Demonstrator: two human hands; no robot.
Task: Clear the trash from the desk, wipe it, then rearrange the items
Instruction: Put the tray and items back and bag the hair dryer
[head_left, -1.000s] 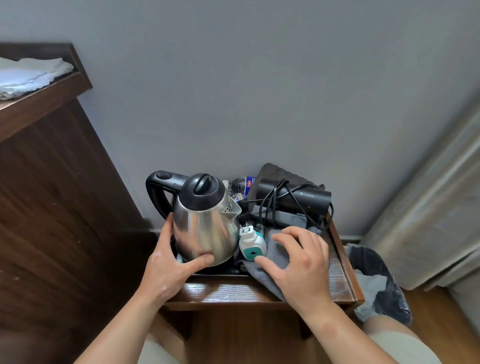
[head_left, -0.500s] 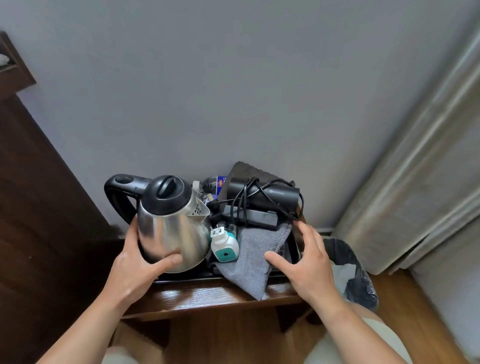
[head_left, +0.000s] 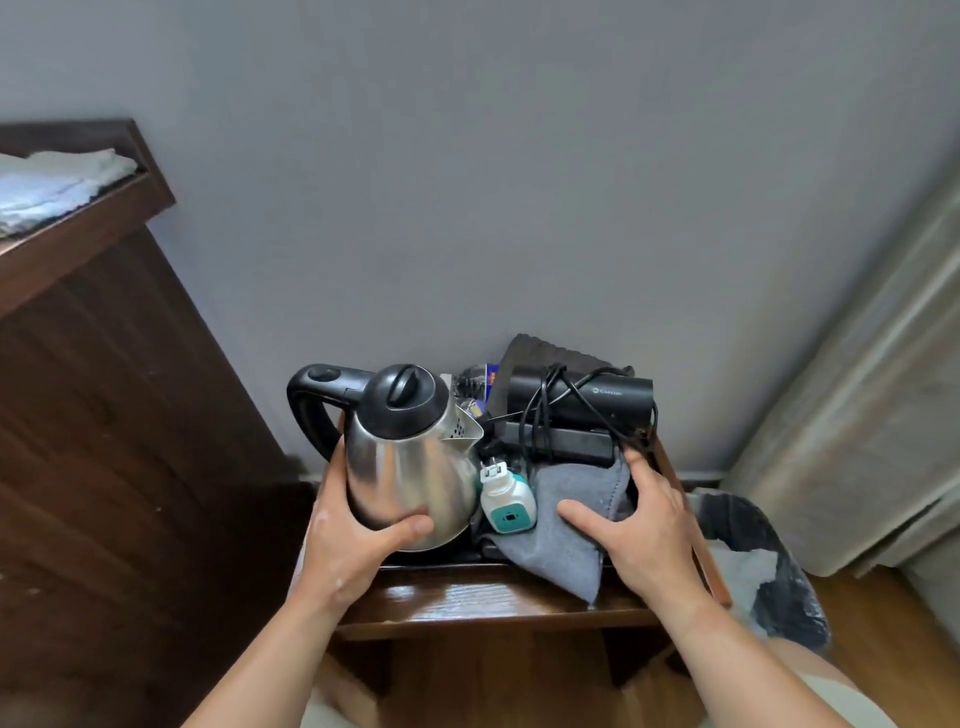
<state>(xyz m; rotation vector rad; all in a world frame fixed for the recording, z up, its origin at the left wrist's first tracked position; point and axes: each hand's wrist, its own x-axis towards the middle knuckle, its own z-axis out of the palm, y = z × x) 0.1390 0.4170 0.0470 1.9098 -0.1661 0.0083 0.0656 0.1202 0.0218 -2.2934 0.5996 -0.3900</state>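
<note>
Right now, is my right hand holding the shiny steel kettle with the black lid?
No, the left hand grips the steel kettle; the right hand rests on the grey cloth.

Back-edge clutter (head_left: 475, 382): masked by kettle (head_left: 410, 467), too small to identify.
Towels (head_left: 52, 182): cut off at left.

Shiny steel kettle (head_left: 410, 478), matt cloth (head_left: 566, 525), glossy wood desk (head_left: 483, 597).

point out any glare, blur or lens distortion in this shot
Head view: bright glare streaks on the glossy front of the desk; soft reflections smear across the steel kettle; the wide lens bows the curtain on the right and tilts the wooden cabinet on the left; the bottom left corner goes soft.
</note>
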